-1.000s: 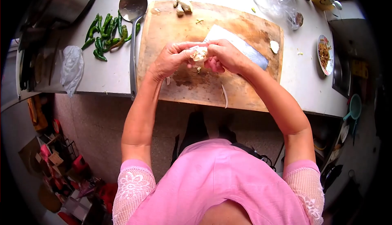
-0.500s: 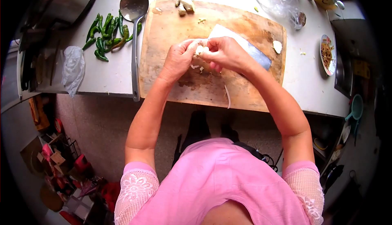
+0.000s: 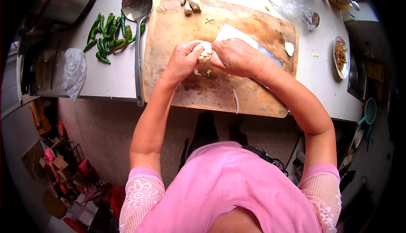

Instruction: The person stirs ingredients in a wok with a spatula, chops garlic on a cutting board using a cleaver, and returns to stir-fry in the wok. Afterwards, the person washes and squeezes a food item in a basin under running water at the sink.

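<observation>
A pale garlic bulb [image 3: 206, 52] is held above the wooden cutting board [image 3: 169, 93]. My left hand [image 3: 185, 58] is closed around its left side, thumb and fingers pressed on it. From the right, my right hand [image 3: 236, 56] pinches at the same bulb with curled fingers; its fingertips are mostly hidden. Behind and partly under my right hand lies a cleaver [image 3: 243, 35] with a broad pale blade, flat on the board. Small garlic scraps [image 3: 208, 73] rest below my hands, and a thin pale strip [image 3: 236, 101] lies near the front edge.
Ginger [image 3: 192, 5] sits at the board's back edge and a white piece [image 3: 289, 49] at its right. To the left are a long-handled ladle [image 3: 137, 4], green peppers [image 3: 110, 34], a plastic bag [image 3: 74, 72] and a pot [image 3: 72, 0]. A plate of food [image 3: 341, 57] stands right.
My right hand has turned with its back more upward, fingers curled in tighter at the bulb, and the right elbow has swung outward. My left hand stays nearly in place.
</observation>
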`<action>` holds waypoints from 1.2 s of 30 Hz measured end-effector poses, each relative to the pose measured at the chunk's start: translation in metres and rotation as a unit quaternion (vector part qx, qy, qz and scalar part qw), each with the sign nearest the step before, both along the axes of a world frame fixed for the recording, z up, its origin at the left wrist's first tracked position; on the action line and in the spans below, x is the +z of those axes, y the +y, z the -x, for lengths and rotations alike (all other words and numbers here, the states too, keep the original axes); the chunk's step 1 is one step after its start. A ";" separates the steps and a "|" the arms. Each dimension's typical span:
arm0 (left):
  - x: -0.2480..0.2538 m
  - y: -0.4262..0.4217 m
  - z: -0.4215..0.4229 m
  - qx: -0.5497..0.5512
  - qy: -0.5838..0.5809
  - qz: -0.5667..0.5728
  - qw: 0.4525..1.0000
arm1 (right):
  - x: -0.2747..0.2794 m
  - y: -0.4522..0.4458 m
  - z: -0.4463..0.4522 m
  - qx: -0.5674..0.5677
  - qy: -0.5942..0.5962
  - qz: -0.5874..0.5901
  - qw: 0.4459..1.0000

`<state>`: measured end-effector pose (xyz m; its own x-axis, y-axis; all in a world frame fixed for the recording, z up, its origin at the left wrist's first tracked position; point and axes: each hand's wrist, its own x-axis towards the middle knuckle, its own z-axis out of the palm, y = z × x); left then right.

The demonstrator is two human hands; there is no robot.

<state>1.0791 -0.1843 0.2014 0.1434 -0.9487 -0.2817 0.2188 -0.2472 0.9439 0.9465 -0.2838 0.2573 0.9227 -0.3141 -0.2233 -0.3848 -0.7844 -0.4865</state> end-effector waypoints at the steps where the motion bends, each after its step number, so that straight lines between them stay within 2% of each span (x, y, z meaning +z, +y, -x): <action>1: -0.001 -0.001 0.001 0.020 0.006 0.003 1.000 | -0.008 -0.002 0.003 -0.015 -0.086 0.018 0.996; 2: -0.002 -0.003 0.001 0.020 0.006 0.003 1.000 | -0.014 -0.006 0.005 -0.015 -0.086 0.018 0.996; 3: -0.002 -0.004 0.001 0.034 0.046 0.019 0.998 | -0.020 -0.009 0.007 -0.116 -0.099 -0.212 0.965; 4: -0.001 -0.004 0.000 0.048 0.087 0.034 0.994 | -0.022 -0.009 0.007 -0.210 -0.105 -0.430 0.872; 5: 0.000 -0.004 0.000 0.049 0.087 0.034 0.994 | -0.024 -0.006 0.007 -0.255 -0.126 -0.533 0.797; 6: 0.000 -0.004 -0.001 0.058 0.092 0.029 0.994 | -0.024 -0.005 0.007 -0.254 -0.125 -0.533 0.797; 8: 0.002 -0.004 -0.001 0.066 0.097 0.025 0.993 | -0.022 -0.002 0.005 -0.277 -0.125 -0.604 0.737; 9: 0.003 -0.004 -0.001 0.072 0.076 0.025 0.994 | -0.020 0.001 0.004 -0.277 -0.125 -0.604 0.736; 11: 0.001 -0.003 0.000 0.077 0.055 0.023 0.995 | -0.011 0.007 0.003 -0.217 -0.113 -0.368 0.897; 12: 0.000 -0.004 0.001 0.070 0.025 0.014 0.997 | -0.008 0.007 0.002 -0.219 -0.112 -0.368 0.897; 14: 0.000 -0.004 0.002 0.062 -0.005 0.007 0.998 | -0.003 0.004 -0.001 -0.142 -0.076 -0.158 0.974; 16: 0.000 -0.002 0.002 0.053 -0.053 -0.001 0.997 | -0.001 0.004 0.001 -0.145 -0.086 -0.164 0.972; 18: -0.005 -0.001 0.003 0.048 -0.071 0.004 0.996 | -0.004 0.001 0.002 -0.197 -0.026 -0.375 0.905; 19: -0.007 0.001 0.003 0.044 -0.089 0.009 0.995 | -0.003 0.003 0.002 -0.196 -0.026 -0.375 0.906; 21: -0.008 0.005 0.002 0.041 -0.075 0.006 0.996 | -0.003 0.007 0.003 -0.107 -0.039 -0.181 0.977; 25: -0.011 0.007 0.004 0.040 -0.025 0.010 0.999 | -0.015 0.010 0.004 -0.106 -0.060 -0.185 0.975; 27: -0.009 0.006 0.007 0.053 -0.030 0.020 0.998 | -0.016 0.015 0.003 -0.121 -0.102 -0.080 0.984; 28: -0.007 0.005 0.008 0.066 -0.036 0.032 0.997 | -0.021 0.016 0.004 -0.122 -0.102 -0.081 0.984; 30: -0.005 0.005 0.006 0.071 -0.008 0.023 0.997 | -0.032 0.017 0.005 -0.223 -0.144 -0.243 0.933; 31: -0.004 0.004 0.005 0.076 0.020 0.014 0.997 | -0.028 0.018 0.008 -0.265 -0.095 -0.386 0.879; 32: -0.004 0.003 0.005 0.075 0.019 0.014 0.997 | -0.030 0.019 0.009 -0.265 -0.095 -0.385 0.879; 35: -0.002 0.000 0.004 0.071 -0.002 0.040 0.997 | -0.039 0.025 0.009 -0.320 -0.178 -0.632 0.683; 36: -0.001 0.000 0.004 0.072 -0.002 0.030 0.997 | -0.039 0.024 0.012 -0.323 -0.178 -0.632 0.682</action>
<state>1.0749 -0.1845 0.2008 0.2799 -0.9334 -0.2246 0.2436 -0.1573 0.9570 0.9350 -0.2598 0.2179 0.7497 -0.4453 -0.4894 -0.1314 0.6247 -0.7697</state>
